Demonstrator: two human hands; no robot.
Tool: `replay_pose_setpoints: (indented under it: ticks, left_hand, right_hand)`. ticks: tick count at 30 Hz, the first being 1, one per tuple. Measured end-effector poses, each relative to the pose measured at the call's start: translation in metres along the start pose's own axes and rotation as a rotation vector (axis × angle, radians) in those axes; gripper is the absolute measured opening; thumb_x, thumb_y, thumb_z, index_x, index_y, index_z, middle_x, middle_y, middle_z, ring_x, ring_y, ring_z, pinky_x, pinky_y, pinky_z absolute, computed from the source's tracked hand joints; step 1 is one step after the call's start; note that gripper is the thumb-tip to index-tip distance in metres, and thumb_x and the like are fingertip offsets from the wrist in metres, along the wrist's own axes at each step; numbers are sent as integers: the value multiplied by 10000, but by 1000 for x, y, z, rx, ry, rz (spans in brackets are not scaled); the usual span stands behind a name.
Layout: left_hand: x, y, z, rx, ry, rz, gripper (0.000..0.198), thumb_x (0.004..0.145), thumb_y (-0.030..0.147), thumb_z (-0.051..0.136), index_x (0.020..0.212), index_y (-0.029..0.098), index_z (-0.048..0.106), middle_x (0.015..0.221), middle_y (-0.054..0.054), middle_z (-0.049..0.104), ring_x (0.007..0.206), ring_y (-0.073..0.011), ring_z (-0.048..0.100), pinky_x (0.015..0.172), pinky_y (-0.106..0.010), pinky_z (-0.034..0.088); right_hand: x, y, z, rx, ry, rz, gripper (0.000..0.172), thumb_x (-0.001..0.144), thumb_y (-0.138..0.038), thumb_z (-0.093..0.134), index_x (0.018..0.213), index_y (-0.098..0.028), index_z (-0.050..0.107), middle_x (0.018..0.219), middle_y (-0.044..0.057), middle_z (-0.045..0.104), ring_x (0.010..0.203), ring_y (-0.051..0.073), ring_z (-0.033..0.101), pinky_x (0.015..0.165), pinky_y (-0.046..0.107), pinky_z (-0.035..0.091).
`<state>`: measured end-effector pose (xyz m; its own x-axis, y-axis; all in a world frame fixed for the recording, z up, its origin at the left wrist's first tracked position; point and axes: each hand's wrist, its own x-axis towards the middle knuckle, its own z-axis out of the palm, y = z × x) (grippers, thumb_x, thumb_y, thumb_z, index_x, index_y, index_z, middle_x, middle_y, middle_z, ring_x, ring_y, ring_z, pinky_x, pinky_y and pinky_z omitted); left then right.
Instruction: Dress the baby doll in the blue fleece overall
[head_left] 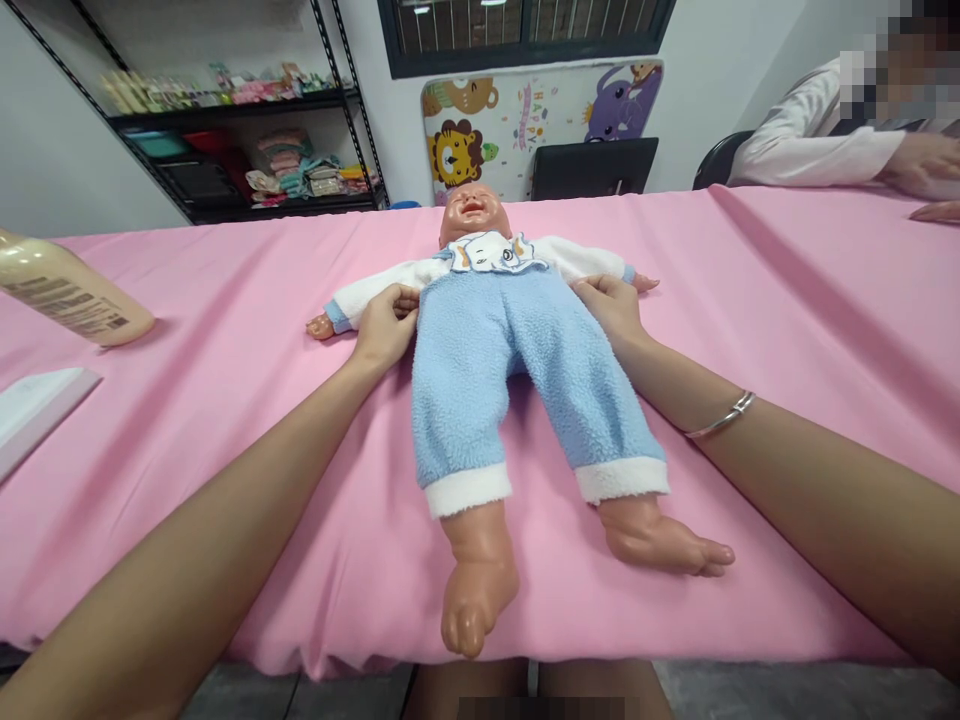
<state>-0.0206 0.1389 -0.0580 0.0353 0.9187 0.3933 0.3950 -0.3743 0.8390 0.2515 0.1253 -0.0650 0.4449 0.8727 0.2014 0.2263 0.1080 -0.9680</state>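
A pink cloth [787, 330] covers the whole table, and everything here is placed from the baby doll [517, 370] that lies on its back in the middle of it, head toward the far wall, bare feet reaching the near edge. The doll wears blue fleece trousers [517, 380] with white cuffs and a white top with a blue bib.

Beyond the doll's head a colourful animal play mat [480, 120] leans on the wall, with a dark laptop [592, 168] just right of it. Far left of the doll stands a black shelf rack [247, 130] filled with small goods. Far right of the doll another person's white sleeve [817, 150] rests on the cloth.

Left of the doll a tan bottle [71, 290] lies on its side, and nearer the edge lies a white flat object [37, 405].

The left hand [386, 325] is at the doll's waist on its left-hand side in view, fingers closed, pinching the trousers' waistband. The right hand [615, 305] presses the other side of the waist, fingers curled on the fabric; whether it truly pinches it I cannot tell. A silver bracelet [724, 415] circles the right wrist
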Motion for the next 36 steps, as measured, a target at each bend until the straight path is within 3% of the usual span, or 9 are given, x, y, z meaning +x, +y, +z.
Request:
replay_pose_setpoints:
  ticks: [17, 25, 33, 36]
  left_hand:
    - [-1, 1, 0, 38, -13, -13, 144, 754, 26, 607, 808, 160, 606, 811, -4, 677, 742, -131, 622, 742, -251, 508]
    - [-1, 1, -1, 66, -24, -19, 134, 739, 58, 603, 814, 169, 598, 841, -13, 681, 765, -142, 617, 765, -261, 508]
    - [-1, 2, 0, 59, -26, -29, 147, 740, 30, 595, 806, 160, 604, 820, -10, 672, 752, -140, 617, 751, -255, 498]
    - [0, 1, 0, 57, -24, -20, 155, 736, 23, 595, 808, 160, 604, 820, -10, 669, 754, -137, 617, 754, -251, 500]
  right_hand:
    - [-3, -6, -1, -4, -12, 46, 144, 807, -110, 556, 677, -164, 525, 677, 63, 552, 723, 165, 549, 695, 342, 499]
    - [3, 3, -2, -13, -50, -63, 144, 780, -199, 623, 676, -184, 524, 647, 55, 524, 722, 173, 536, 649, 330, 497]
    - [-10, -16, -3, 19, -28, 132, 189, 822, -131, 580, 645, -175, 529, 680, 39, 559, 654, 127, 505, 678, 306, 448]
    - [-10, -16, -3, 0, -48, 116, 198, 842, -138, 559, 655, -180, 510, 685, 41, 554, 657, 137, 511, 690, 317, 439]
